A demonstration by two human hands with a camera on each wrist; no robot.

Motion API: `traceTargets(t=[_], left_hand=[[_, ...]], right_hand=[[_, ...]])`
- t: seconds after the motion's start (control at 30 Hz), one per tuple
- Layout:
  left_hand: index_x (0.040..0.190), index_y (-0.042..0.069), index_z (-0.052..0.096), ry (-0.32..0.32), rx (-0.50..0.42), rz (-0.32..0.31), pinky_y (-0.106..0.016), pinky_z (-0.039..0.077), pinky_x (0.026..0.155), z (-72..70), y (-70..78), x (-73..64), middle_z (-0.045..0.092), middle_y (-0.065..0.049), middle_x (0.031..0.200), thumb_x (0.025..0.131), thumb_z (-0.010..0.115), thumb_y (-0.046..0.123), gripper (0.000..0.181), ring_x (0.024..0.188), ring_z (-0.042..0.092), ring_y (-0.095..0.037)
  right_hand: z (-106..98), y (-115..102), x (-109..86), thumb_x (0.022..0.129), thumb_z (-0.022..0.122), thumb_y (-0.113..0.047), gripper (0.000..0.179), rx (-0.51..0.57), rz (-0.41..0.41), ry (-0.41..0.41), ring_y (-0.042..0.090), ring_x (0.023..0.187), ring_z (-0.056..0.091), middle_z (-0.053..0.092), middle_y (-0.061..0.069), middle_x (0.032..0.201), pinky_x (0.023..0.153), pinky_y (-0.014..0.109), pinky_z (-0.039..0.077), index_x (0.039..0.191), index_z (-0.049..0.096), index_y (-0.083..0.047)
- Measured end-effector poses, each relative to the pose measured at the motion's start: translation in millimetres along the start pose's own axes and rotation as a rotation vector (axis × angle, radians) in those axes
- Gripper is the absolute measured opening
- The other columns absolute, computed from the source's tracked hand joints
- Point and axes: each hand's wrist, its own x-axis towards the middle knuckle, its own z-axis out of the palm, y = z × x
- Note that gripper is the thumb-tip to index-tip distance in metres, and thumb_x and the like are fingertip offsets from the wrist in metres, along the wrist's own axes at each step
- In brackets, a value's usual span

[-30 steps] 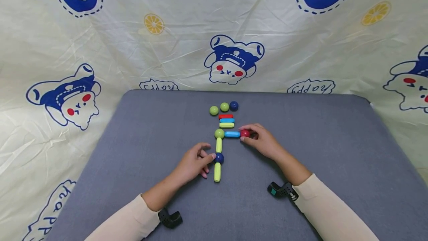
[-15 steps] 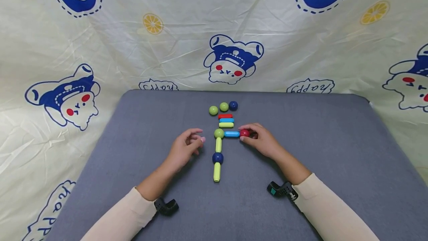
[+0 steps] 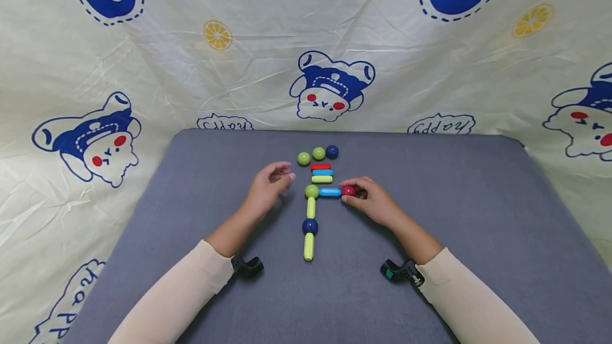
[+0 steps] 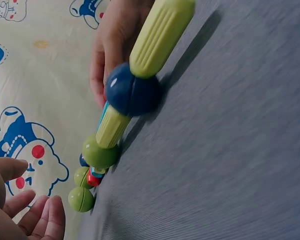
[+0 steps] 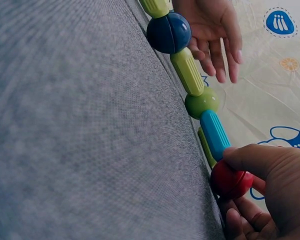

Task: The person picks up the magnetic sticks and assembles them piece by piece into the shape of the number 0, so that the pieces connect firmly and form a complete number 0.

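On the grey table lies an L-shaped chain of toy rods and balls. Its upright leg has a yellow-green rod (image 3: 308,247), a dark blue ball (image 3: 309,226), a second yellow-green rod (image 3: 311,208) and a green ball (image 3: 312,191). A blue rod (image 3: 330,192) runs right from the green ball to a red ball (image 3: 348,191). My right hand (image 3: 373,200) pinches the red ball between thumb and fingers, seen close up in the right wrist view. My left hand (image 3: 268,187) hovers left of the chain, holding nothing, its fingers loosely bent.
Beyond the chain lie loose red (image 3: 321,166), blue (image 3: 322,173) and yellow-green (image 3: 322,179) rods in a stack of rows. Behind them are two green balls (image 3: 303,158) and a dark blue ball (image 3: 332,152). A printed cloth (image 3: 258,78) hangs behind the table (image 3: 430,185).
My left hand has let go of the dark blue ball in the chain and moved away, left and toward the far side. The right hand keeps its hold on the red ball.
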Motion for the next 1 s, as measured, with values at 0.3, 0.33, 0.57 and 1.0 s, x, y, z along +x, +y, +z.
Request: traceTargets(t=[0.3, 0.33, 0.57, 1.0], left_hand=[[0.138, 0.005, 0.059, -0.003, 0.145, -0.007, -0.037, 0.055, 0.085, 2.6, 3.4, 28.0, 0.061, -0.014, 0.135, 0.096, 0.070, 0.025, 0.048, 0.118, 0.061, -0.028], [0.138, 0.005, 0.060, -0.001, 0.169, -0.004, -0.037, 0.055, 0.085, 3.7, 3.0, 31.1, 0.061, -0.013, 0.134, 0.096, 0.071, 0.026, 0.048, 0.118, 0.060, -0.028], [0.139, 0.008, 0.059, -0.012, 0.379, 0.039, -0.041, 0.054, 0.095, 15.2, -0.7, 51.5, 0.059, -0.013, 0.134, 0.095, 0.073, 0.026, 0.050, 0.120, 0.061, -0.028], [0.142, 0.009, 0.058, -0.023, 0.468, 0.019, -0.042, 0.051, 0.098, 24.6, -7.3, 73.0, 0.056, -0.016, 0.135, 0.096, 0.071, 0.026, 0.051, 0.117, 0.059, -0.029]], right_hand=[[0.8, 0.5, 0.5, 0.094, 0.074, -0.024, 0.035, -0.004, -0.008, 0.000, 0.025, 0.100, 0.055, 0.061, 0.012, 0.122, 0.085, 0.033, 0.047, 0.127, 0.068, -0.018], [1.0, 0.9, 0.7, 0.094, 0.074, -0.023, 0.035, -0.006, -0.008, 0.002, 0.024, 0.101, 0.055, 0.061, 0.011, 0.122, 0.085, 0.033, 0.047, 0.127, 0.068, -0.018], [0.8, 1.5, 1.5, 0.094, 0.074, -0.023, 0.035, -0.001, -0.017, 0.004, 0.024, 0.101, 0.055, 0.061, 0.011, 0.121, 0.086, 0.033, 0.047, 0.127, 0.068, -0.018], [0.6, 1.0, 0.6, 0.094, 0.074, -0.024, 0.035, -0.015, -0.011, -0.001, 0.025, 0.104, 0.056, 0.061, 0.011, 0.124, 0.086, 0.032, 0.048, 0.128, 0.068, -0.017]])
